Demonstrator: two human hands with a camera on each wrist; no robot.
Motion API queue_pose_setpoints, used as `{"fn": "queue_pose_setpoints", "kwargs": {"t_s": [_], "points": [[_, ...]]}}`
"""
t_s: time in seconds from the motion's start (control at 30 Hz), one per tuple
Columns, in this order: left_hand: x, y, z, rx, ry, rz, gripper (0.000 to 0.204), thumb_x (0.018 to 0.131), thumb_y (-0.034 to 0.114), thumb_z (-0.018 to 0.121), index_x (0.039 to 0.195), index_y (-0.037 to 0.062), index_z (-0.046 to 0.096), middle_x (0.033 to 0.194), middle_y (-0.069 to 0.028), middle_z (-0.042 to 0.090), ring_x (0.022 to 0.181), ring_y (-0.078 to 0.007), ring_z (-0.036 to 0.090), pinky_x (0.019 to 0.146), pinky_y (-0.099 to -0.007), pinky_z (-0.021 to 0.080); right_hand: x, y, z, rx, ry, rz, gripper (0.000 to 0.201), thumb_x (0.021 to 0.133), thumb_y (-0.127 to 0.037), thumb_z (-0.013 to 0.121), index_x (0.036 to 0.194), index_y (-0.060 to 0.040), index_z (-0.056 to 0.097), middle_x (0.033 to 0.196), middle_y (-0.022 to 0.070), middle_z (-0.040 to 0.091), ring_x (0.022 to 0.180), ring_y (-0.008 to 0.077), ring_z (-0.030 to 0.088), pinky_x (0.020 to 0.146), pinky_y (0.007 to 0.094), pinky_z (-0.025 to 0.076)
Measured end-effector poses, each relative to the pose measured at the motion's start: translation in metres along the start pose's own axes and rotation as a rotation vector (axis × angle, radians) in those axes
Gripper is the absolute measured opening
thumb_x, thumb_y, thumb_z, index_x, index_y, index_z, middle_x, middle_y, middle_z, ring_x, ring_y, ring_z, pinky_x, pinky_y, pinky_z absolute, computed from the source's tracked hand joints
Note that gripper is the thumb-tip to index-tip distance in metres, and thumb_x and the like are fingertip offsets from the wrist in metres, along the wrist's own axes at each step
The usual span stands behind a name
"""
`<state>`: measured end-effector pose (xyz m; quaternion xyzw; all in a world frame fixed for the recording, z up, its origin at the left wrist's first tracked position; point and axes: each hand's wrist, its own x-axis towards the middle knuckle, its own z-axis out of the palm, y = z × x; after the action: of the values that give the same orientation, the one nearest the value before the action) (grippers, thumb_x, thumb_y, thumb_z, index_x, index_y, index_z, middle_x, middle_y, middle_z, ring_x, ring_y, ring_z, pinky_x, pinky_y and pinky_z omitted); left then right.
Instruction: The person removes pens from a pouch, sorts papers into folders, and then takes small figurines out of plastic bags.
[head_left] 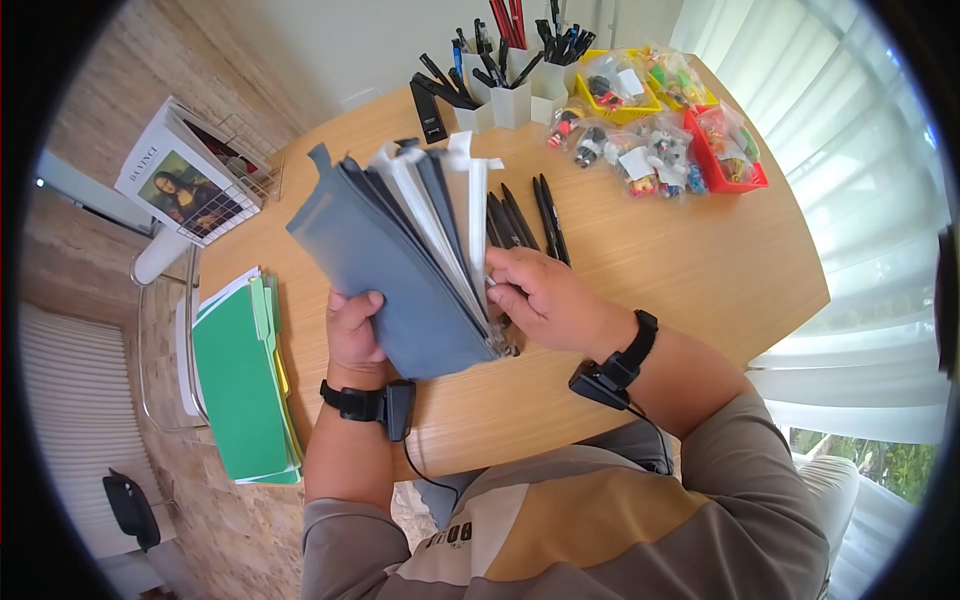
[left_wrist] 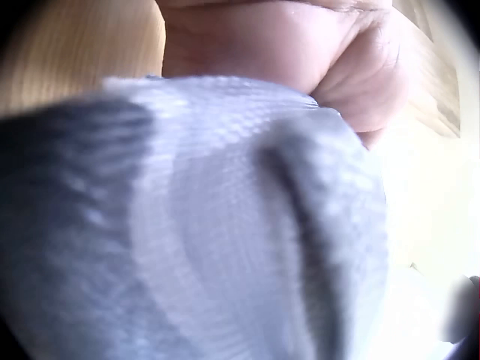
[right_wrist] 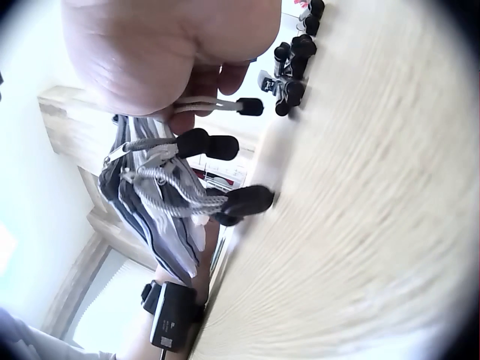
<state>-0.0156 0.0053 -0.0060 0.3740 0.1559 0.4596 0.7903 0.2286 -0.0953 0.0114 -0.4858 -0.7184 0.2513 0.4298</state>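
My left hand (head_left: 355, 325) grips a fanned stack of zipper pouches (head_left: 385, 270) from the left, thumb across the front grey one. The pouches are grey and white and stand tilted over the table. On their right side my right hand (head_left: 548, 298) pinches the edge of a white zipper pouch (head_left: 478, 210). In the right wrist view, cord zipper pulls (right_wrist: 247, 201) with black ends hang from the stack's zips, one right below the right fingers. Grey mesh-like fabric (left_wrist: 217, 217) fills most of the left wrist view, blurred.
Several black pens (head_left: 552, 220) lie behind the right hand. White pen holders (head_left: 510, 105) stand at the back. Bagged figurines (head_left: 655, 155) and a red basket (head_left: 735, 182) sit back right. Green folders (head_left: 240, 380) lie at the left edge, near a wire rack (head_left: 250, 160).
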Motion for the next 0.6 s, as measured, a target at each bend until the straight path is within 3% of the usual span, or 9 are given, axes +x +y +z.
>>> {"fn": "queue_pose_setpoints", "kwargs": {"t_s": [0.07,0.13,0.17,0.27,0.33,0.47,0.6], "points": [[-0.001,0.005,0.009,-0.013,0.138,0.012,0.048,0.08,-0.003,0.058,0.128,0.0008,0.052,0.117,-0.0126,0.063,0.107,-0.028,0.062,0.096,-0.0399,0.05,-0.001,0.003,0.003,-0.05,0.08,-0.097,0.04,0.089,-0.006,0.059,0.128,-0.0023,0.051,0.089,0.0137,0.062,0.088,0.0331,0.06,0.079,0.0424,0.048],[0.001,0.004,0.014,-0.001,0.173,0.047,0.047,0.081,-0.002,0.057,0.128,0.0009,0.052,0.116,-0.0122,0.063,0.106,-0.0278,0.062,0.095,-0.0394,0.051,-0.002,0.002,0.001,-0.062,-0.085,-0.087,0.038,0.088,-0.006,0.06,0.125,-0.0026,0.053,0.086,0.0142,0.061,0.086,0.0339,0.06,0.078,0.0422,0.049],[0.002,0.004,0.015,0.01,0.207,0.082,0.046,0.082,-0.002,0.057,0.128,0.0011,0.052,0.115,-0.0118,0.064,0.106,-0.0276,0.062,0.095,-0.039,0.051,-0.003,0.003,0.003,-0.06,-0.085,-0.087,0.038,0.088,-0.006,0.06,0.125,-0.0026,0.053,0.086,0.0142,0.061,0.086,0.0339,0.06,0.078,0.0422,0.049],[0.002,0.005,0.008,0.03,0.187,0.06,0.046,0.082,-0.001,0.058,0.127,0.001,0.053,0.117,-0.0115,0.063,0.106,-0.0268,0.062,0.095,-0.0385,0.051,-0.005,0.005,0.009,-0.027,0.003,-0.125,0.04,0.087,-0.006,0.061,0.126,-0.0021,0.052,0.086,0.0148,0.061,0.084,0.0339,0.06,0.077,0.0421,0.049],[0.001,0.001,0.0,0.053,0.132,0.006,0.047,0.082,0.001,0.058,0.128,0.001,0.052,0.118,-0.0119,0.063,0.106,-0.0271,0.063,0.096,-0.039,0.051,-0.002,0.004,0.005,-0.047,-0.028,0.063,0.042,0.087,-0.005,0.058,0.128,-0.001,0.05,0.087,0.0163,0.061,0.084,0.0339,0.061,0.077,0.0428,0.049],[-0.002,-0.005,-0.001,0.163,0.045,-0.061,0.045,0.081,0.002,0.056,0.126,-0.0006,0.054,0.117,-0.0123,0.063,0.106,-0.027,0.062,0.096,-0.039,0.05,0.0,0.006,0.004,-0.04,0.016,-0.017,0.047,0.087,-0.003,0.056,0.133,0.0005,0.046,0.085,0.0179,0.061,0.081,0.035,0.061,0.073,0.043,0.049],[0.002,0.001,0.014,0.184,0.176,0.056,0.042,0.082,0.0,0.058,0.124,0.0008,0.054,0.117,-0.0113,0.063,0.102,-0.0244,0.063,0.092,-0.0371,0.052,-0.006,0.002,0.005,0.032,-0.132,-0.012,0.053,0.086,-0.004,0.054,0.137,0.0012,0.042,0.077,0.0189,0.06,0.072,0.0373,0.061,0.066,0.0431,0.05]]}}
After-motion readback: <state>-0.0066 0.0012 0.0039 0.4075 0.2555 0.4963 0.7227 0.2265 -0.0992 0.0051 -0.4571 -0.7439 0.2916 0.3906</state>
